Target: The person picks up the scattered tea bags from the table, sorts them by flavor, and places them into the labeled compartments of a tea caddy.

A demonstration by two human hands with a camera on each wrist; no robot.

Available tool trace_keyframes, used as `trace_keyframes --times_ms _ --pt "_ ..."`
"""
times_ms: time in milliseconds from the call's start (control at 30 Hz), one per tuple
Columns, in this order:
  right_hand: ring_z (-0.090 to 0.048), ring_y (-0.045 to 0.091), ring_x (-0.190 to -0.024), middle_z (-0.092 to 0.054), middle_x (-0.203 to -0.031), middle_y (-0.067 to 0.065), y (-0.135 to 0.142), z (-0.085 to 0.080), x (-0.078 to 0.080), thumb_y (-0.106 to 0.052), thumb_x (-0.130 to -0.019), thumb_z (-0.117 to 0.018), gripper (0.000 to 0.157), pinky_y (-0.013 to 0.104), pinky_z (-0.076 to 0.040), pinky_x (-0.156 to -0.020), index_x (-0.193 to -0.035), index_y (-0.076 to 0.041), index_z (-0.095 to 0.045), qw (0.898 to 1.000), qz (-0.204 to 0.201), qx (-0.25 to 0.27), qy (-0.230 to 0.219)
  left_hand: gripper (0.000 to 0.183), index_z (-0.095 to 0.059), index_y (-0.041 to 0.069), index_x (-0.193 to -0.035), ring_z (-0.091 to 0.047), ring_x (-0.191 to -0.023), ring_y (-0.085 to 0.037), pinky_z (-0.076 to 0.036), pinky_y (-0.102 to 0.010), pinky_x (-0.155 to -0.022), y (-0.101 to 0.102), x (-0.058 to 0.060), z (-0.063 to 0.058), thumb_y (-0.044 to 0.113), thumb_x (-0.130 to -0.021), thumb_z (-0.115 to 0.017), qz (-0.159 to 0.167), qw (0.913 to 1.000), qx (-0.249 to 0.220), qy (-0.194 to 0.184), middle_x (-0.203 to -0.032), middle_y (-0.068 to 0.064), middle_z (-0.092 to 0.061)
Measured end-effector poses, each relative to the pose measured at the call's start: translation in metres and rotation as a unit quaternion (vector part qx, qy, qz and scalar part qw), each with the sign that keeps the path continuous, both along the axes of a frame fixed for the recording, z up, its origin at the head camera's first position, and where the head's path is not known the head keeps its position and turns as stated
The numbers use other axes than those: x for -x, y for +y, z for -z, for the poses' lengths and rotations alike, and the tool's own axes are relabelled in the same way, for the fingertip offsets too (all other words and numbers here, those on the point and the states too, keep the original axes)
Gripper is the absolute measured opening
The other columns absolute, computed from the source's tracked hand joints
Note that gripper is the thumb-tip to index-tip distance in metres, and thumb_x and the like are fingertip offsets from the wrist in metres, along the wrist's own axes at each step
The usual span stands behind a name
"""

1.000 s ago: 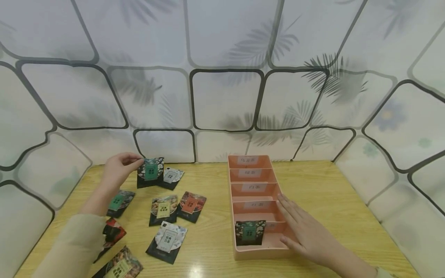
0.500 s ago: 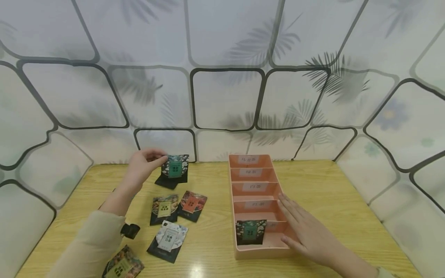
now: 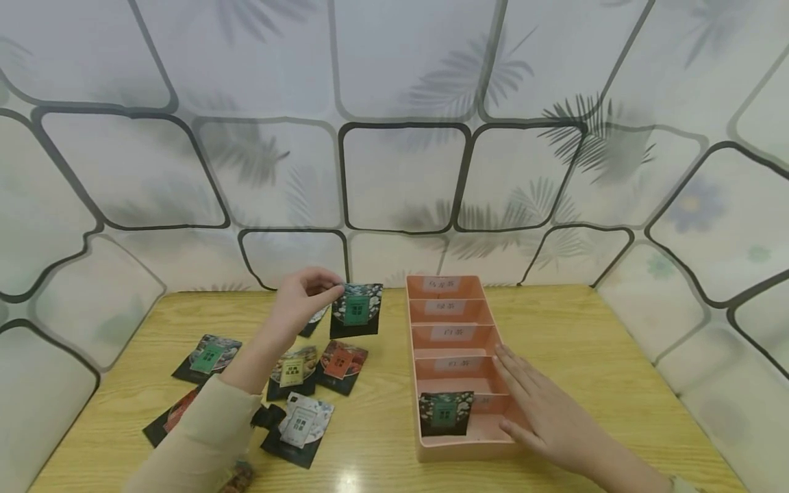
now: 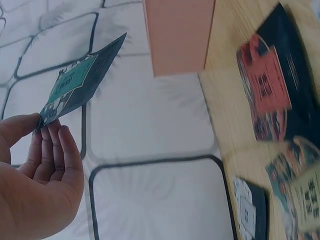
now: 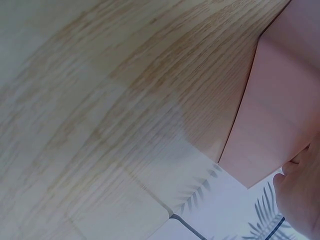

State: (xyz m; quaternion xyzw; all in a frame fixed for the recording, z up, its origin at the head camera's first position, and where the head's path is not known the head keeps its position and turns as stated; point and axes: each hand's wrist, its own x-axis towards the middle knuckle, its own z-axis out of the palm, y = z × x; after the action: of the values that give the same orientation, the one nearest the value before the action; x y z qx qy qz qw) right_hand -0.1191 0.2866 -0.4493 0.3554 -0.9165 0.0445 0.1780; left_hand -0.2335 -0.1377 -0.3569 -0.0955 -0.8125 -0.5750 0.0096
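Note:
In the head view my left hand [image 3: 301, 305] pinches the upper left corner of a tea sachet [image 3: 357, 311] with a green label, above the table. The left wrist view shows this sachet [image 4: 82, 82] tilted between thumb and fingertips. My right hand [image 3: 551, 414] rests with straight fingers along the right side of a pink divided box [image 3: 468, 450]; its thumb is at the nearest compartment. Another green-labelled sachet [image 3: 446, 414] leans in that nearest compartment. Labels are stuck on the dividers. The right wrist view catches part of the right hand [image 5: 305, 195] by the box wall [image 5: 280, 110].
Several sachets lie left of the box: orange-labelled [image 3: 341, 363], yellow-labelled [image 3: 292, 371], white-labelled [image 3: 300, 428] and green-labelled [image 3: 208, 356]. A red-patterned one [image 3: 172, 415] is partly behind the left sleeve. A patterned cloth [image 3: 401, 178] hangs behind the wooden table [image 3: 376, 424].
My left hand has carried the green-labelled sachet rightward toward the box, away from the white-labelled sachet at the back. The right hand and box have stayed in place.

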Motion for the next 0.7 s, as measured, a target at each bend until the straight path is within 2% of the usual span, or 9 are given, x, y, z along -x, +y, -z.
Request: trace_keyframes --times_ms 133,267,500,700 --pt "-0.017 0.021 -0.167 -0.038 -0.168 0.025 0.0 0.0 0.0 -0.044 -0.097 -0.071 0.089 0.017 0.002 -0.132 -0.163 0.003 -0.034 1.0 0.0 0.002 0.001 0.016 -0.074 0.001 -0.114 -0.064 -0.088 -0.014 -0.054 -0.033 -0.085 0.015 -0.006 0.002 0.012 -0.103 -0.071 0.014 0.9998 -0.011 -0.001 -0.094 0.003 -0.071" --pt "-0.013 0.017 -0.167 -0.037 -0.169 0.024 0.0 0.0 -0.001 -0.044 -0.097 -0.072 0.09 0.016 0.003 -0.131 -0.164 0.002 -0.033 1.0 0.005 -0.001 -0.005 0.013 -0.075 0.001 -0.111 -0.064 -0.086 -0.018 -0.053 -0.028 -0.078 0.03 -0.014 0.003 0.009 -0.101 -0.073 0.031 0.9993 -0.02 0.003 -0.092 0.0 -0.072" --pt "-0.011 0.017 -0.167 -0.036 -0.169 0.023 0.001 0.001 -0.001 -0.046 -0.1 -0.069 0.089 0.017 0.002 -0.132 -0.165 0.001 -0.031 1.0 0.001 -0.001 0.001 0.01 -0.076 0.002 -0.107 -0.065 -0.082 -0.013 -0.055 -0.025 -0.076 0.052 -0.026 0.006 0.007 -0.099 -0.075 0.056 0.9982 -0.018 0.014 -0.096 -0.009 -0.074" --pt "-0.013 0.019 -0.167 -0.036 -0.17 0.024 0.0 0.001 0.0 -0.043 -0.097 -0.072 0.091 0.018 0.001 -0.132 -0.165 0.002 -0.032 1.0 -0.001 0.001 -0.005 0.009 -0.077 0.001 -0.105 -0.067 -0.084 -0.011 -0.057 -0.023 -0.077 0.067 -0.034 0.012 0.004 -0.097 -0.076 0.081 0.9961 -0.029 0.021 -0.098 -0.015 -0.076"
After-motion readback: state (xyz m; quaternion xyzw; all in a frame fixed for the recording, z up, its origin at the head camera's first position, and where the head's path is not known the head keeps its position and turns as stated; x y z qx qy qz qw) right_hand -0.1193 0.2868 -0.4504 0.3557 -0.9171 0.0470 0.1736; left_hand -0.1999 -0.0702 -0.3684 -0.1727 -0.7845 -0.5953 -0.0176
